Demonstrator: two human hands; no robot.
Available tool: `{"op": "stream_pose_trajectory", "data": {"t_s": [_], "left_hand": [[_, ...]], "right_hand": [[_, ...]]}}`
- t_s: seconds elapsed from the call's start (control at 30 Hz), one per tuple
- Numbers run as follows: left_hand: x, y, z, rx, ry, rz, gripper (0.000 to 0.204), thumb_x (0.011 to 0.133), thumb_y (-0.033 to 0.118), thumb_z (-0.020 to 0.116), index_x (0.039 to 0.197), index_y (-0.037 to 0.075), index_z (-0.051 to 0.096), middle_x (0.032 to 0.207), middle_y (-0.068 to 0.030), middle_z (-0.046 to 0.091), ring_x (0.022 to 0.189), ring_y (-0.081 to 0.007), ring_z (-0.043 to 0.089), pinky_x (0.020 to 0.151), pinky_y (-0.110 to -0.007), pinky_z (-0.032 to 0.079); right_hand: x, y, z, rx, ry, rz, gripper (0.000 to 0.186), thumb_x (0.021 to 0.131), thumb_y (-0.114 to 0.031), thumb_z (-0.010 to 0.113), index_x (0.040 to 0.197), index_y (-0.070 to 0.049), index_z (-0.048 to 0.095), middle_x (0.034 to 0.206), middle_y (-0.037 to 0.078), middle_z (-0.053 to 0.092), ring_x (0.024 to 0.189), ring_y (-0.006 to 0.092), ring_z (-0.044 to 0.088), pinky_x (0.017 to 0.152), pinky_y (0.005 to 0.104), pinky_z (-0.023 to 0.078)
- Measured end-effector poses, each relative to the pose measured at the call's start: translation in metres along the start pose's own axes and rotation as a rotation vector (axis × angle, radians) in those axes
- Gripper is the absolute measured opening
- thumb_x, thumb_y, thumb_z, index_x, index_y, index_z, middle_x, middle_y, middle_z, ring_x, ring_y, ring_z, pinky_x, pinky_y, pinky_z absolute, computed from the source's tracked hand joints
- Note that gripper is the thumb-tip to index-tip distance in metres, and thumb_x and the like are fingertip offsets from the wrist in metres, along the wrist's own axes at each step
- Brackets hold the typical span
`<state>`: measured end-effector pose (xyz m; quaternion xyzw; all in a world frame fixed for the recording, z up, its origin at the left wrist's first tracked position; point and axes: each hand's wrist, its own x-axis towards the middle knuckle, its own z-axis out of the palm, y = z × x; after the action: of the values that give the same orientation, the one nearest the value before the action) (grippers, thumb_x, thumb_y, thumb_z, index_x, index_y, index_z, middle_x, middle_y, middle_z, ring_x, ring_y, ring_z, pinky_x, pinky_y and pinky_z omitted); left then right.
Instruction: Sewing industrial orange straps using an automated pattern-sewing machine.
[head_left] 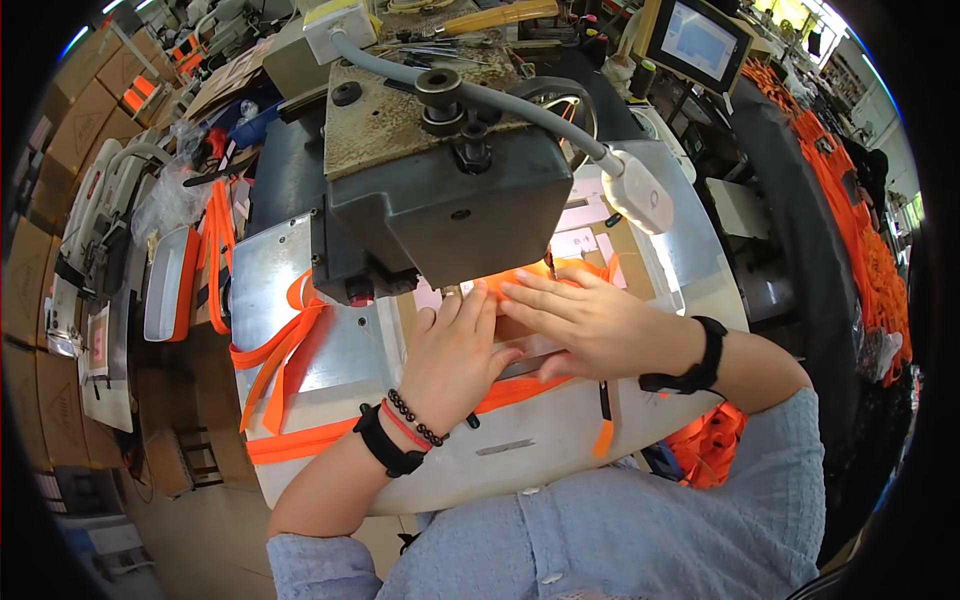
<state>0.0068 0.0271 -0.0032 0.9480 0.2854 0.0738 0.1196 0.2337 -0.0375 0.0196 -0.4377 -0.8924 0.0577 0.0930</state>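
My left hand lies with its fingers stretched forward, their tips at the edge of an orange fabric piece under the sewing machine head. Just right of it, my right hand rests flat on the same piece, fingers extended and pointing left. The two hands almost meet at the fingertips. Beneath them is a brown sheet or template with pale pink patches. The machine head hides the needle area. A long orange strip runs along the front of the table, passing below both wrists.
Looped orange strips lie on the metal plate at the left. A white lamp on a grey flexible neck hangs close to my right hand. Farther off stand an orange-sided tray, a screen and heaped orange material.
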Motion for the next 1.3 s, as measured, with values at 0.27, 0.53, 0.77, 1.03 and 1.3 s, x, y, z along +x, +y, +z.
{"op": "stream_pose_trajectory", "data": {"t_s": [0.27, 0.53, 0.77, 1.03, 1.3], "left_hand": [[0.000, -0.012, 0.008, -0.012, 0.081, 0.067, 0.047, 0.092, 0.021, 0.063, 0.133, -0.001, 0.055, 0.133, -0.0133, 0.058, 0.121, -0.0307, 0.053, 0.097, -0.044, 0.041], [0.017, -0.030, -0.008, -0.031, -0.138, 0.134, 0.042, 0.082, -0.003, 0.057, 0.124, 0.001, 0.058, 0.125, -0.0136, 0.058, 0.118, -0.0347, 0.053, 0.101, -0.044, 0.043], [0.017, -0.038, -0.003, -0.080, -0.069, 0.200, 0.036, 0.085, 0.000, 0.057, 0.120, 0.000, 0.059, 0.121, -0.0147, 0.058, 0.117, -0.0358, 0.053, 0.103, -0.045, 0.042], [0.019, -0.046, -0.004, -0.169, -0.057, 0.232, 0.036, 0.086, -0.003, 0.060, 0.122, -0.002, 0.062, 0.125, -0.0171, 0.060, 0.125, -0.0368, 0.052, 0.106, -0.045, 0.040], [0.013, -0.044, -0.009, -0.135, -0.038, 0.258, 0.046, 0.083, -0.009, 0.053, 0.128, -0.002, 0.057, 0.127, -0.0166, 0.058, 0.125, -0.0355, 0.052, 0.106, -0.044, 0.042]], "right_hand": [[0.008, 0.009, 0.012, -0.106, -0.137, 0.036, 0.079, 0.092, -0.053, 0.064, 0.146, 0.003, 0.047, 0.153, 0.019, 0.046, 0.143, 0.0280, 0.044, 0.109, 0.0515, 0.038], [0.014, -0.055, 0.003, 0.099, -0.066, 0.103, 0.042, 0.084, -0.032, 0.077, 0.116, -0.008, 0.062, 0.114, 0.008, 0.064, 0.104, 0.0264, 0.062, 0.092, 0.0418, 0.044], [0.012, -0.041, -0.023, 0.804, -0.099, 0.383, 0.017, 0.088, -0.012, 0.073, 0.099, 0.000, 0.070, 0.089, 0.009, 0.072, 0.083, 0.0211, 0.069, 0.077, 0.0342, 0.054], [-0.051, 0.065, -0.081, 0.996, 0.178, 0.731, 0.022, 0.094, -0.024, 0.069, 0.095, -0.001, 0.069, 0.081, -0.005, 0.063, 0.074, 0.0014, 0.055, 0.068, 0.0199, 0.045], [-0.052, 0.056, -0.040, -0.296, 0.431, 0.502, 0.017, 0.081, -0.009, 0.069, 0.097, -0.007, 0.071, 0.090, 0.011, 0.066, 0.093, 0.0327, 0.066, 0.085, 0.0403, 0.051]]}}
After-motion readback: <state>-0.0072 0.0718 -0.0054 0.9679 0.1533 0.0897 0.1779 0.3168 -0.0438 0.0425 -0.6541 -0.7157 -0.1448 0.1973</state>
